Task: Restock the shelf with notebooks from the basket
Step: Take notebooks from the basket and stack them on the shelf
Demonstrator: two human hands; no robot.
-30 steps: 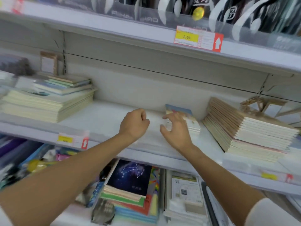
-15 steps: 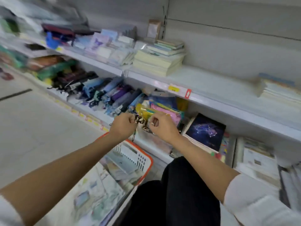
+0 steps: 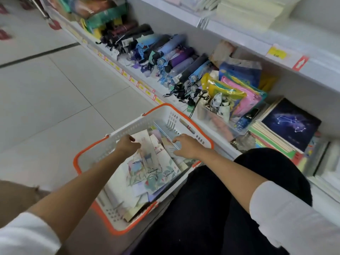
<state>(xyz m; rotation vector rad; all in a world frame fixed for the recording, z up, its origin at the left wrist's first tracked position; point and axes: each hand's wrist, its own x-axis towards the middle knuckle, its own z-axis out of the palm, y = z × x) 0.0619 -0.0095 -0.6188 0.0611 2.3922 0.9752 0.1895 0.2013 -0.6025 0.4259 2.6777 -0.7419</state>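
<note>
A white basket with an orange rim (image 3: 88,159) stands on the floor in front of me and holds several pale illustrated notebooks (image 3: 147,168) marked ENGLISH. My left hand (image 3: 126,146) is inside the basket, and its curled fingers pinch the top edge of the upper notebook. My right hand (image 3: 187,146) reaches in beside it, with its spread fingers touching the edges of smaller notebooks (image 3: 166,144) at the basket's far end. The white shelf (image 3: 239,36) runs along the upper right and carries a stack of cream notebooks (image 3: 248,13).
The lower shelf holds folded umbrellas (image 3: 165,56), coloured plastic pouches (image 3: 237,92) and a stack topped by a dark constellation notebook (image 3: 290,124). Pale floor tiles (image 3: 46,89) stretch to the left. My black-trousered knee (image 3: 257,173) is close to the basket's right side.
My view has dropped from the notebook shelf to the floor basket. Both hands left the shelf, came down and are now inside the basket on the notebooks.
</note>
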